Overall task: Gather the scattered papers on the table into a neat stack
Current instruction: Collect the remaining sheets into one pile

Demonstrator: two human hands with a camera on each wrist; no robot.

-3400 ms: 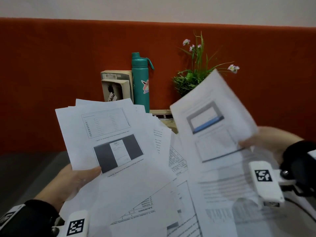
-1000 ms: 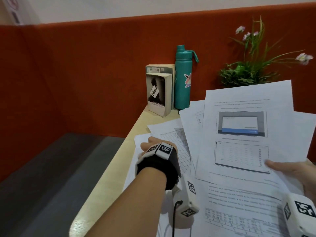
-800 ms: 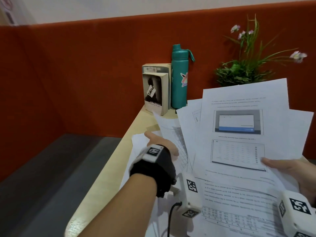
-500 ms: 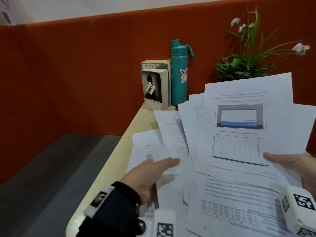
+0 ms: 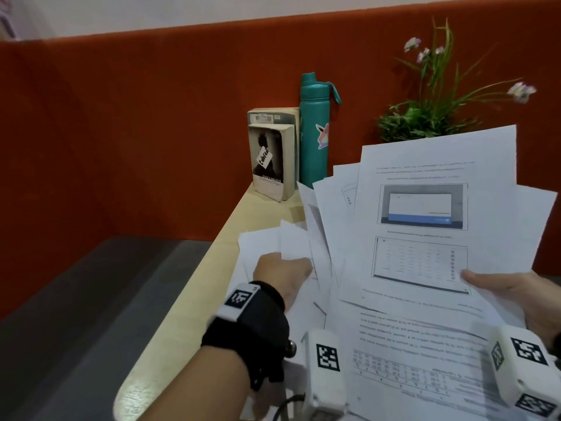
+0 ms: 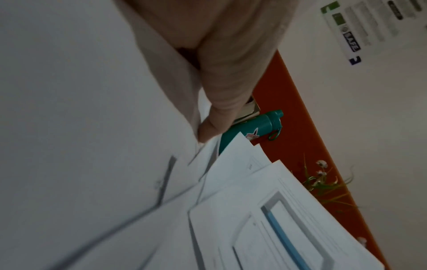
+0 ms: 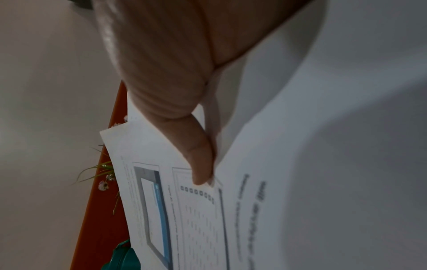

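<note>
A fanned sheaf of printed papers is held up over the right of the table; its top sheet shows a screenshot and a grid. My right hand pinches it at the right edge, and the thumb lies on the top sheet. More white loose sheets lie overlapping on the wooden table at the left. My left hand is down on them beside the sheaf, and its thumb pinches a sheet. The fingers underneath are hidden.
Two books and a teal bottle stand at the table's far edge against the orange partition. A potted plant rises behind the sheaf. Left of the table edge there is a drop to a grey surface.
Both hands held fanned papers earlier. Now the right alone holds the sheaf. My left hand turned from palm-up to knuckles-up and took hold of loose sheets on the table's left.
</note>
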